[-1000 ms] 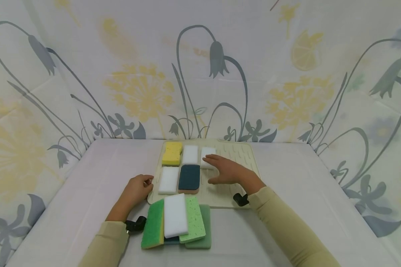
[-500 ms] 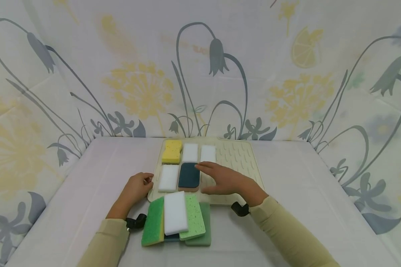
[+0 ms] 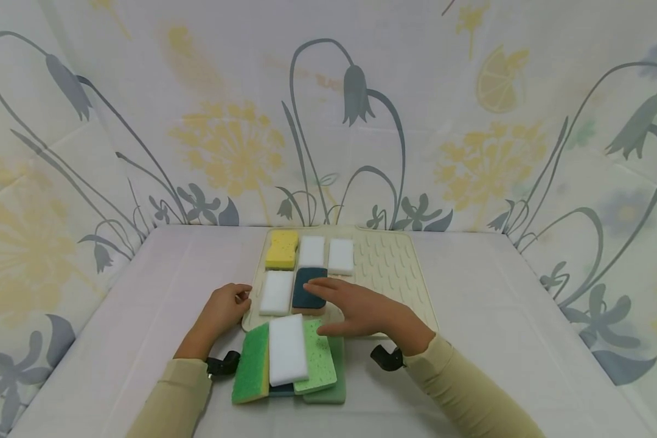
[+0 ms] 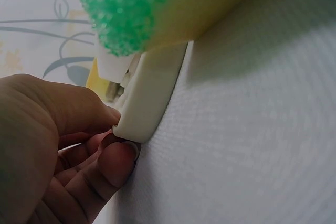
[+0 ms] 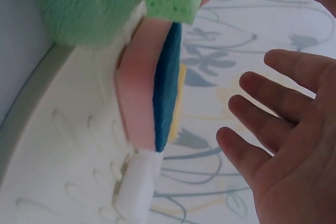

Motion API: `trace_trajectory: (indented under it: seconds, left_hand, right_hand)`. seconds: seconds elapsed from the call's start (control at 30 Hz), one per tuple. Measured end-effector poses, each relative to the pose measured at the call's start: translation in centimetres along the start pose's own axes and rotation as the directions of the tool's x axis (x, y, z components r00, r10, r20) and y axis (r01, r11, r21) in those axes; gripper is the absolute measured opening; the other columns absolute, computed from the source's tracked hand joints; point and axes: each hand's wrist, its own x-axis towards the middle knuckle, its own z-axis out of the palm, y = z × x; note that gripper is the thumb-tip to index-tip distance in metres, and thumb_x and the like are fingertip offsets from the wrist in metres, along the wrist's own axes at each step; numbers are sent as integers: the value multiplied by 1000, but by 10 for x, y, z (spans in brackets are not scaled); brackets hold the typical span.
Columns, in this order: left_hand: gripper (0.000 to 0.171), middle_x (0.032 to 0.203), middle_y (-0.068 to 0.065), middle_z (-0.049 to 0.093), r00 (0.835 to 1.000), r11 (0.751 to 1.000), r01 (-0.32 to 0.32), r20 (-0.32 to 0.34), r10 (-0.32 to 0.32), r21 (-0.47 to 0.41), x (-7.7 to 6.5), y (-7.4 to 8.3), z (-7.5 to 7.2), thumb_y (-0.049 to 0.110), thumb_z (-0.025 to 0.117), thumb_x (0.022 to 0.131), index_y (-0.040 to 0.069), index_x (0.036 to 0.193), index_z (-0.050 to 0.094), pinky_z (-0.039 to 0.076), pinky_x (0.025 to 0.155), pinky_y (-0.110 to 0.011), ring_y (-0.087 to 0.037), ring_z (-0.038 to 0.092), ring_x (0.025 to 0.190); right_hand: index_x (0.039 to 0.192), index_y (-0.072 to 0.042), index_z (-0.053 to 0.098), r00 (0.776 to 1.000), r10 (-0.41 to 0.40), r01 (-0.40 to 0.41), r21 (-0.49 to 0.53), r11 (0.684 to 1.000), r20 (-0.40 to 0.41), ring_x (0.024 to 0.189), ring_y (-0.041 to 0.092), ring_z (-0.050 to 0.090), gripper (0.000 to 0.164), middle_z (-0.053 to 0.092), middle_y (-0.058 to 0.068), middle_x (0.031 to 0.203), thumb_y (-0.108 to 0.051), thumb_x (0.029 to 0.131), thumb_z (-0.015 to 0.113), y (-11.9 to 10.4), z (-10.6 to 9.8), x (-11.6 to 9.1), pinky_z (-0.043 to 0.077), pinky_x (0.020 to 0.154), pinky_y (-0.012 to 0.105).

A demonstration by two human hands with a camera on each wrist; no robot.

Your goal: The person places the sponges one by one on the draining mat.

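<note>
My left hand (image 3: 225,311) pinches the left edge of a cream ridged drying mat (image 3: 391,274); in the left wrist view the thumb and fingers (image 4: 118,163) hold its rim. My right hand (image 3: 361,309) hovers with fingers spread and holds nothing. Below its fingers lies a dark blue and pink scouring sponge (image 5: 139,82). Also on the mat are a yellow sponge (image 3: 281,249) and white sponges (image 3: 276,293). In front sits an overlapping pile: a green and yellow scouring sponge (image 3: 250,365), a white sponge (image 3: 288,350) and a speckled light green sponge (image 3: 319,365).
Under the pile lie a grey-green sponge (image 3: 334,389) and a dark blue one (image 3: 281,390), mostly covered. A pale cloth (image 3: 498,304) covers the table. Behind stands a patterned fabric backdrop (image 3: 328,152).
My right hand has come back from above the far white sponge toward the near pile, its fingers spread throughout. My left hand stays at the mat's edge.
</note>
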Motion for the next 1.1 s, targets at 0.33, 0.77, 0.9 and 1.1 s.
trace_trajectory:
  seconds: [0.33, 0.77, 0.9, 1.1]
  left_hand:
    - [40, 101, -13, 64, 1000, 1000, 2, 0, -2, 1, 1, 0, 0, 12, 57, 91, -4, 127, 60, 47, 64, -29, -19, 58, 82]
    - [40, 99, -13, 65, 1000, 1000, -20, -15, 20, 9, 0, 0, 0, 11, 57, 90, -5, 126, 61, 48, 65, -30, -20, 60, 83]
    - [40, 99, -13, 65, 1000, 1000, -17, -16, 17, 16, 0, 0, 1, 11, 58, 90, -5, 126, 60, 49, 65, -31, -21, 61, 84]
    - [39, 99, -12, 65, 1000, 1000, -15, -19, 16, 21, 1, -1, 2, 11, 58, 90, -4, 126, 61, 49, 66, -32, -21, 61, 84]
  right_hand:
    - [155, -22, 24, 996, -91, 91, 1, 996, 19, 143, 19, 34, 80, 25, -1, 159, -53, 90, 60, -23, 1, -2, 39, 110, 41]
    - [155, -26, 22, 984, -173, 173, 9, 985, 36, 144, 17, 32, 94, 24, -1, 160, -63, 80, 66, -38, 8, -3, 38, 111, 38]
    - [155, -25, 24, 983, -178, 179, -9, 984, 38, 144, 17, 31, 97, 23, -1, 160, -66, 78, 66, -42, 11, -2, 37, 112, 38]
    - [156, -26, 22, 985, -153, 155, -9, 988, 75, 145, 19, 30, 97, 21, -1, 161, -65, 79, 66, -49, 13, -1, 37, 112, 40]
